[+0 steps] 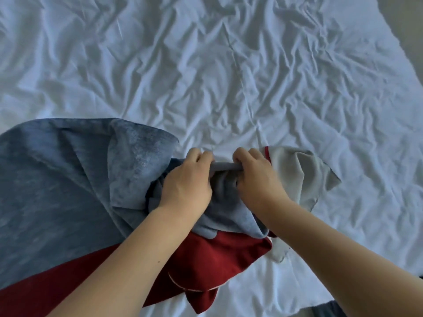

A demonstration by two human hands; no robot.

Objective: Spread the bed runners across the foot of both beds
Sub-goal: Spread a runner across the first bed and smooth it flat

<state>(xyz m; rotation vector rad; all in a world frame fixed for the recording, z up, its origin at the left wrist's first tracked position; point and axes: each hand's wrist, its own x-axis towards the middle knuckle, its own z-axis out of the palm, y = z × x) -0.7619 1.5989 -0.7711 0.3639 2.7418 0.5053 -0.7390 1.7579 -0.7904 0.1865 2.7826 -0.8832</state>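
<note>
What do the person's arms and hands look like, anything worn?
Nothing worn in view. The left hand and right hand have no gloves, rings or watch. The left forearm and right forearm are uncovered to the frame edge; no sleeves show.

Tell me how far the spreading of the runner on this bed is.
Done: the left part of the blue bed runner lies opened on the white cover. In hand: the left hand and right hand grip its bunched middle edge, red and grey sides showing. Left: pulling it across the bare right side and smoothing it. A second bed is not in view.
</note>
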